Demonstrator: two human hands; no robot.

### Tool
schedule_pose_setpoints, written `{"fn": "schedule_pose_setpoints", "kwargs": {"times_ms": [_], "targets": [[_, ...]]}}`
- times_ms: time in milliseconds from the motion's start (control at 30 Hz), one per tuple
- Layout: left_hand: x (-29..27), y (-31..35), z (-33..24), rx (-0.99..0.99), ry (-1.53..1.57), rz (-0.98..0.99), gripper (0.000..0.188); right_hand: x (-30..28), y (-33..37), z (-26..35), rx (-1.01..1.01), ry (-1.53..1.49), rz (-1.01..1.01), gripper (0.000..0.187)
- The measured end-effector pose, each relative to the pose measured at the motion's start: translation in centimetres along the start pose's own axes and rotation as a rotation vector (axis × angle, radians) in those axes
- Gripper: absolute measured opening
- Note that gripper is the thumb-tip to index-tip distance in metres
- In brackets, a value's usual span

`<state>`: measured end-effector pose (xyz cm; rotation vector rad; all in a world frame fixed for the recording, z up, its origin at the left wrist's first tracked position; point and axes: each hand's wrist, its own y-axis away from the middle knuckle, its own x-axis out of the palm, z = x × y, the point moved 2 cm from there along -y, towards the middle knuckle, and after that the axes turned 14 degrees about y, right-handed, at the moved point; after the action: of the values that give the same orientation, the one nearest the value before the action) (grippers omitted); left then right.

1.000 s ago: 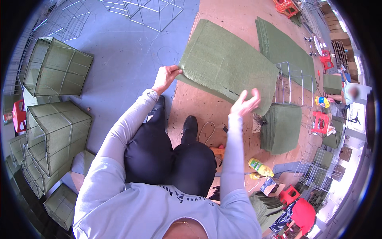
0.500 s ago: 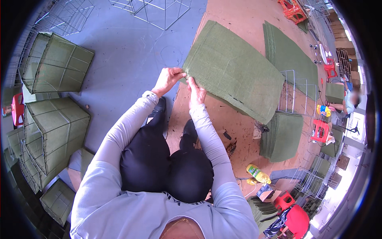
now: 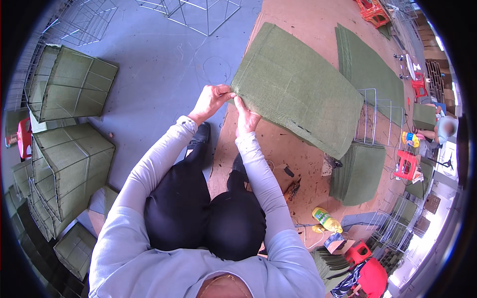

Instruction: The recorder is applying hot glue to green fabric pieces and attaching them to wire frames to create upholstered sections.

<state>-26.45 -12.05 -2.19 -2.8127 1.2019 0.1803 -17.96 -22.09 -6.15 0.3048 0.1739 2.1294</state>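
Note:
A large green woven fabric panel (image 3: 303,87) stretches up and to the right from my hands. Its near left corner is pinched between the fingertips of my left hand (image 3: 212,102), which is closed. My right hand (image 3: 245,115) grips the edge just beside that corner, thumb on top and the other fingers hidden beneath. The two hands almost touch. Part of the panel's far right end lies close to a wire frame (image 3: 366,116).
Stacked green panels lie at the far right (image 3: 370,72) and right (image 3: 360,174) on brown board. Green-covered wire frames (image 3: 74,166) stand at left. A yellow-labelled bottle (image 3: 325,218) lies near a box (image 3: 335,242). Other people (image 3: 370,278) sit at the right.
The view has shifted slightly, so the surroundings sit a little further right. Both hands keep hold of the panel's corner, with hardly any change in their grip.

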Motion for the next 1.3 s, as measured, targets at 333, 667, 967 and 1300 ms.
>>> {"fn": "schedule_pose_setpoints", "kwargs": {"times_ms": [333, 667, 967, 1300], "targets": [[-0.2, -0.2, 0.4, 0.012, -0.040, 0.013, 0.023, 0.7, 0.0, 0.7, 0.071, -0.029, -0.038, 0.017], [-3.2, 0.0, -0.8, -0.040, -0.173, -0.023, 0.020, 0.4, -0.5, 0.2, 0.052, -0.037, -0.028, 0.018], [1.0, -5.1, -5.6, 0.560, -0.901, 0.583, 0.085, 0.8, -0.5, -1.1, 0.080, -0.125, -0.046, 0.020], [1.9, -6.3, -4.7, 0.553, -1.098, 0.698, 0.088, -0.1, -1.1, -1.8, 0.069, -0.084, 0.015, 0.029]]}}
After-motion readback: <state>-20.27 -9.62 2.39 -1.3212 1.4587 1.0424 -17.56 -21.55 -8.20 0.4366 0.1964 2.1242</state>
